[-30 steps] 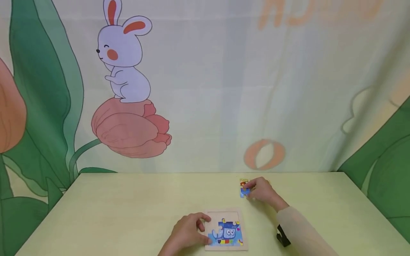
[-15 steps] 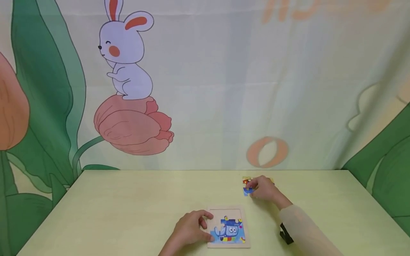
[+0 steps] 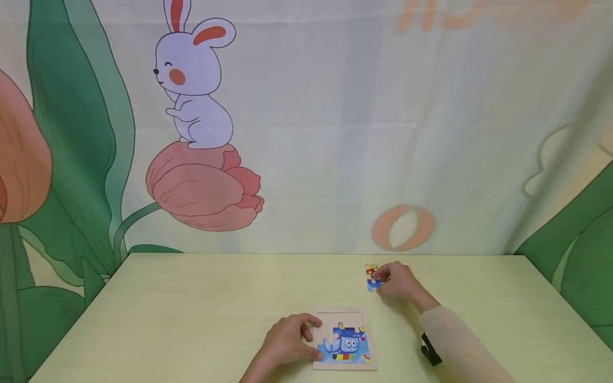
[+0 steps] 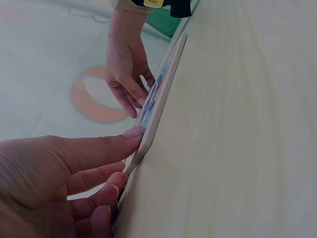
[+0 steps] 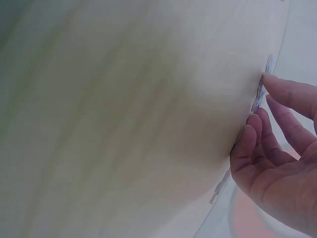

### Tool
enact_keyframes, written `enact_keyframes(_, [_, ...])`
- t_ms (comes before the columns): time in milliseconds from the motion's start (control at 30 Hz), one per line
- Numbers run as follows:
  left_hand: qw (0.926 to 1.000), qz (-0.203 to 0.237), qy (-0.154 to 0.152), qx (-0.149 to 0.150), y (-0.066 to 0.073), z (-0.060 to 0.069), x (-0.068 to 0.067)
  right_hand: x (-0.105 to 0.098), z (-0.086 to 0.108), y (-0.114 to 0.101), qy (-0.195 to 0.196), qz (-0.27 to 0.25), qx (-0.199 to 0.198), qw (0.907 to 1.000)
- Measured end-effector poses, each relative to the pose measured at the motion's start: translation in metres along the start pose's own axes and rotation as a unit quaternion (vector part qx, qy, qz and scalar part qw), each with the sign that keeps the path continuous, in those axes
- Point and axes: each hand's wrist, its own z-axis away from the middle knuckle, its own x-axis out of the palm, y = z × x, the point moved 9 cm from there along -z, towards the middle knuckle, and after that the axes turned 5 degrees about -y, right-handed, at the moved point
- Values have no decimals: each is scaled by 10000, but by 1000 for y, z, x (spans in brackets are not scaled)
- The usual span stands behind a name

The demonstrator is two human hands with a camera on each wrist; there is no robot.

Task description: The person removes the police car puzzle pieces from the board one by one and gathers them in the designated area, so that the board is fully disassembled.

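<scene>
A square wooden jigsaw board, partly filled with a blue cartoon picture with eyes, lies near the front of the table. My left hand grips its left edge. In the left wrist view, the thumb lies on top and the other fingers are at the rim. Farther back, my right hand is bent over loose jigsaw pieces, thumb and forefinger at a blue piece. A red and yellow piece sits just behind it. In the right wrist view the fingers partly hide the pieces.
Another thin piece lies beyond the right hand's curled fingers in the right wrist view. A black strap-like item shows by the right sleeve. Behind the pale table hangs a printed curtain.
The head view has shifted slightly, so the whole scene appears a little more to the right. My right hand makes small finger movements over the pieces; the left stays on the board.
</scene>
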Motion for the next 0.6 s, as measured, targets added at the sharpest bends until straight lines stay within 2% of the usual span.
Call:
enact_keyframes(133, [10000,2,11,19,1,0,0,-2,1,2,-21,-248,-37,9997])
enact_keyframes(300, [9999,-22,21,128,2,1,1,-1,11,0,-169,-820,-234,9962])
enact_keyframes(467, [9998,-108,30,189,2,2,0,12,27,-12,-723,-1339,-555,9868])
enact_keyframes(600, [9998,-72,8,189,3,2,1,26,39,-27,-1145,-1358,-745,9813])
